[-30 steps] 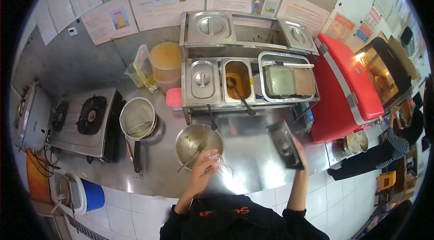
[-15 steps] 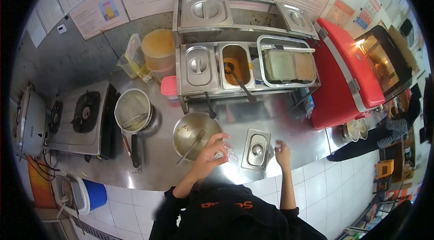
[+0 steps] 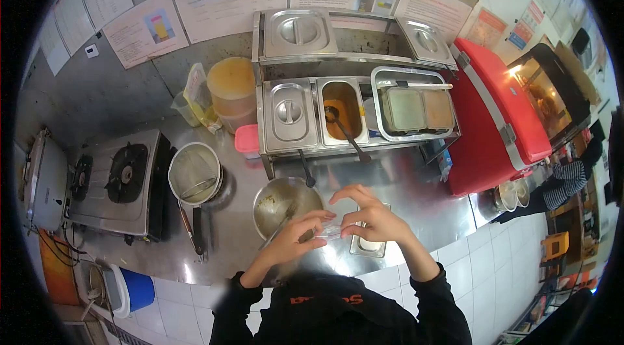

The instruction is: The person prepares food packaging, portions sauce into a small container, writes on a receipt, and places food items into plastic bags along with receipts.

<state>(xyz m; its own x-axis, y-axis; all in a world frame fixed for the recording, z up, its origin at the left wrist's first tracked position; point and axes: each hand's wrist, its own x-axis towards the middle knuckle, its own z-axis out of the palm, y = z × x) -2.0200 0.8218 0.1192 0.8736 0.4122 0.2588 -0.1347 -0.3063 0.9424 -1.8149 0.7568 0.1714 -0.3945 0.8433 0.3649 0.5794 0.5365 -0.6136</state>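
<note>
My left hand [image 3: 296, 238] pinches a small clear plastic piece [image 3: 331, 230] in front of my body; its exact kind is hard to make out. My right hand [image 3: 379, 220] reaches in from the other side, fingers curled and thumb and fingertips at the same plastic. Beneath my right hand is a small steel lidded container [image 3: 368, 249], mostly covered by it. Just beyond my left hand sits a steel mixing bowl [image 3: 276, 199] with food residue, and a fork [image 3: 286, 216] leans in it, partly hidden.
A steel rack holds a pan of orange-brown sauce [image 3: 342, 99] with a ladle, a lidded pan [image 3: 288, 114] and a tray [image 3: 383, 134] of containers. A strainer [image 3: 195, 173] and gas stove [image 3: 120, 176] stand left, a red cooler box [image 3: 494, 124] right. Another person [image 3: 564, 186] is at far right.
My right hand has moved left, over the small lidded container, to meet the plastic held by my left hand. The view has tilted slightly upward.
</note>
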